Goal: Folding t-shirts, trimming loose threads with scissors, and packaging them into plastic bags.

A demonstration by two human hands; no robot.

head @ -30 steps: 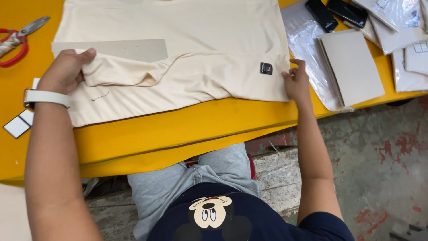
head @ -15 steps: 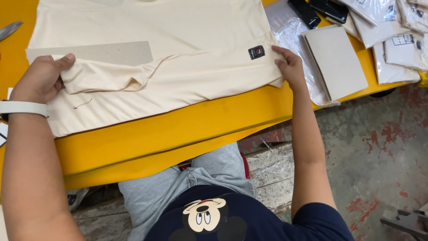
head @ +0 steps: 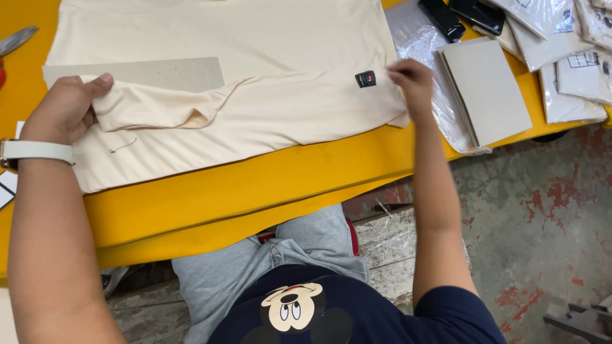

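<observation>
Cream garment (head: 255, 76) lies spread flat across the yellow table (head: 255, 185), lower portion folded up over itself, small dark label (head: 364, 79) near its right edge. Left hand (head: 67, 108) closed on a bunched fold of the cloth at the garment's left side, thumb on top; white watch strap (head: 35, 151) on that wrist. A grey cardboard sheet (head: 153, 73) lies on the garment just above this hand, partly tucked under the fold. Right hand (head: 414, 79) at the garment's right edge, just beside the label, fingers curled down onto the cloth; blurred, so whether it pinches the fabric cannot be told. Just right of it: clear plastic bag (head: 421, 44) and a stack of grey cardboard sheets (head: 488, 89). Bagged folded garments (head: 574, 70) lie farther right. Scissors (head: 16, 41) at the table's far left edge.
</observation>
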